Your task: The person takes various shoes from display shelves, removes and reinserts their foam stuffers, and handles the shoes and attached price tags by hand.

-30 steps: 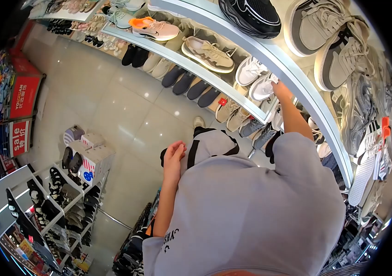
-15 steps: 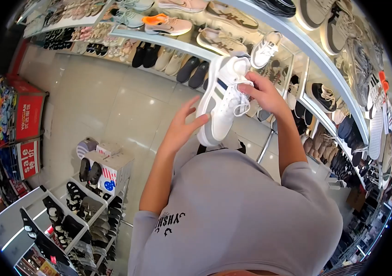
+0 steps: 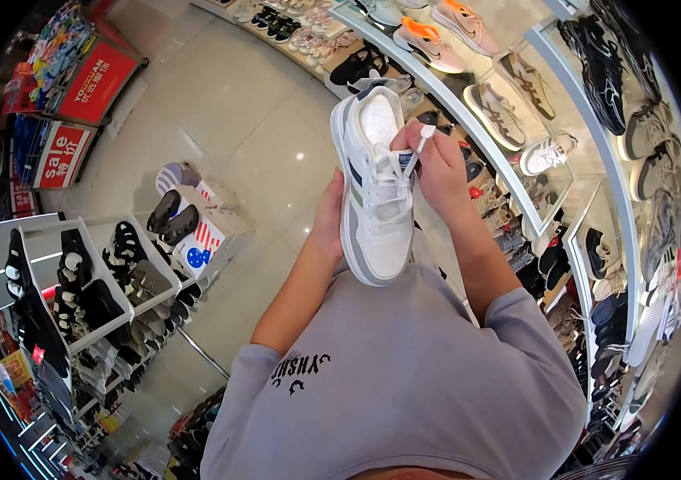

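Head cam: white sneaker (image 3: 380,250)'s up in front of the grey shirt (image 3: 404,360) — left hand (image 3: 329,214) cupped along its left side, right hand (image 3: 439,166) pinching it around the tongue. Shoe shelf (image 3: 519,194) is to the sneaker's right — white box (image 3: 227,230) well off left.

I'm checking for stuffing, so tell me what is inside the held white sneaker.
Inside the white sneaker, a white surface shows towards the heel; whether insole or paper is unclear. The toe interior is covered by the upper.
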`<state>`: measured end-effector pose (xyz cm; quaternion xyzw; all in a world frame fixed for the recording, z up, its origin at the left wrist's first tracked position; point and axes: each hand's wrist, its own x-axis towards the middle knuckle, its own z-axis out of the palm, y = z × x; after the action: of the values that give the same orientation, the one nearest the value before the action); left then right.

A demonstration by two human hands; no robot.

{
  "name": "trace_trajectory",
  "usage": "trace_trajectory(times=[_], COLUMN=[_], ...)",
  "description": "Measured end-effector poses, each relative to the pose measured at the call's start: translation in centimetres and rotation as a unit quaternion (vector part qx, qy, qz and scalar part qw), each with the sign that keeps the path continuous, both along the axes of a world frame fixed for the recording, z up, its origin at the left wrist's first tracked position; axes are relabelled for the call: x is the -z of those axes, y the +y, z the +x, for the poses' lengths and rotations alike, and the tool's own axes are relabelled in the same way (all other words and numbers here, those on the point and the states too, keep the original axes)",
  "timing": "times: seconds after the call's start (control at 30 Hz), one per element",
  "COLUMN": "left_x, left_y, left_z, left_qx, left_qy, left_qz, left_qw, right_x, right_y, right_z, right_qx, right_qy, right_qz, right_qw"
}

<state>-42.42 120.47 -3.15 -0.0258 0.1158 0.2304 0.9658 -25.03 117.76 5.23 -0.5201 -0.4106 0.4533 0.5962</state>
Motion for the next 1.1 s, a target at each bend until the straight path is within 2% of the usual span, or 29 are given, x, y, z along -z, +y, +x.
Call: trace_trajectory(times=[0.03,0.1,0.13,0.17,0.23,0.27,0.3,0.37,0.43,0.5,0.57,0.6,0.63,0.67,0.7,0.73,0.77,0.83,0.9,1.0,1.1], left_x=[0.4,0.4,-0.2,-0.4,-1.1,-2.2,-1.9,-1.0,-0.4,-0.3,-0.1,-0.1,0.0,0.1,-0.1,-1.3,-1.7,-2.4,-3.3,-4.4,-4.2], left_y=[0.2,0.4,0.6,0.9,1.7,1.9,2.3,4.0,5.2,7.2,9.8,11.2,12.7,14.2,16.0,17.8,19.3,22.5,24.9,27.6,29.3], left_z=[-0.6,-1.8,-2.1,-2.3,-2.7,-3.0,-3.6,-5.3,-7.6,-7.9,-8.2,-8.2,-7.9,-7.3,-6.5,-5.4,-4.4,-2.5,-0.9,-0.1,-0.2], left_qx=[-0.006,-0.014,0.001,0.002,0.006,-0.023,-0.032,-0.055,-0.081,-0.135,-0.126,-0.12,-0.136,-0.154,-0.174,-0.196,-0.21,-0.243,-0.29,-0.333,-0.364], left_qy=[0.042,0.124,0.012,-0.013,-0.062,0.028,0.021,0.004,-0.084,-0.023,0.028,0.055,0.08,0.103,0.123,0.112,0.153,0.232,0.298,0.335,0.342], left_qz=[0.045,0.131,0.118,0.11,0.096,0.05,0.043,0.035,0.016,0.134,0.131,0.128,0.106,0.083,0.06,0.071,0.088,0.119,0.156,0.192,0.185], left_qw=[0.998,0.983,0.993,0.994,0.993,0.998,0.998,0.998,0.993,0.982,0.983,0.983,0.982,0.979,0.975,0.972,0.962,0.934,0.896,0.86,0.846], right_x=[0.0,-1.0,-2.1,-2.6,-1.5,-0.7,0.3,2.4,5.7,7.5,9.2,7.3,8.1,7.1,5.9,5.8,4.7,1.5,0.0,1.9,2.1], right_y=[0.5,1.5,1.9,2.4,4.8,5.8,6.7,8.7,10.9,12.5,15.1,16.3,17.3,18.5,20.0,21.5,22.9,25.1,27.9,32.3,36.1], right_z=[-0.6,-1.1,-1.0,-0.9,0.4,1.7,3.4,6.7,11.0,11.9,11.8,9.9,9.1,7.2,5.7,4.7,3.8,2.3,1.8,2.5,3.3], right_qx=[-0.012,-0.037,-0.047,-0.057,0.013,0.048,0.081,0.199,0.227,0.162,-0.016,-0.095,-0.134,-0.123,-0.118,-0.124,-0.139,-0.205,-0.233,-0.219,-0.273], right_qy=[0.033,0.023,0.015,0.007,-0.196,-0.22,-0.243,-0.169,-0.199,-0.249,-0.216,-0.268,-0.287,-0.204,-0.215,-0.155,0.018,0.147,-0.091,0.007,-0.153], right_qz=[0.001,0.031,0.046,0.061,0.163,0.161,0.16,0.122,0.09,-0.03,-0.184,-0.246,-0.221,-0.21,-0.15,-0.077,-0.081,-0.053,-0.007,-0.085,-0.053], right_qw=[0.999,0.999,0.998,0.996,0.967,0.961,0.953,0.958,0.949,0.955,0.959,0.927,0.923,0.948,0.958,0.977,0.987,0.966,0.968,0.972,0.948])
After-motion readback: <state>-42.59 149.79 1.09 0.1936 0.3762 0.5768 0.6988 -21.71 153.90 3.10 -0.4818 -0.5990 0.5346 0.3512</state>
